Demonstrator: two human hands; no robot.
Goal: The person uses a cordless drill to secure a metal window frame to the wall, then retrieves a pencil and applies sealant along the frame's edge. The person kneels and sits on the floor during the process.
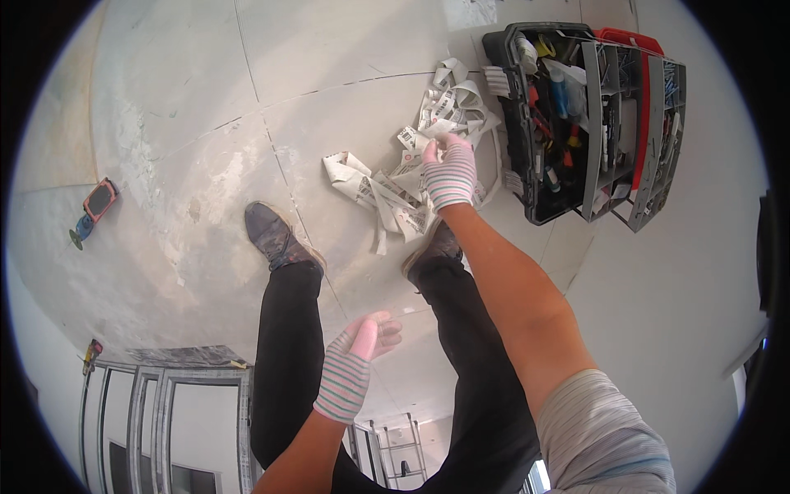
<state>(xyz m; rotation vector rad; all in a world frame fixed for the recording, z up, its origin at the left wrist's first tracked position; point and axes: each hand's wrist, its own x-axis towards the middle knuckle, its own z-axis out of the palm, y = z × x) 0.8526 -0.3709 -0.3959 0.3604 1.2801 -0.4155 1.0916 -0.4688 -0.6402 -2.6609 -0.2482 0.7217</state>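
A loose heap of white printed paper strips (395,206), curled and tangled, lies on the floor in front of my right shoe. My right hand (450,169), in a striped work glove with pink fingers, reaches down over it. Its fingers are bent and closed at a strip, though the fingertips are partly hidden. My left hand (355,361), gloved the same way, hangs between my legs, away from the heap. Its thumb and loosely curved fingers are apart, with nothing seen in them.
An opened black and red toolbox (514,123) with hand tools and fold-out trays stands at the right. A blue and orange power tool (100,200) lies far left. Grey frames (164,379) are at lower left. A ladder (403,449) shows behind my legs.
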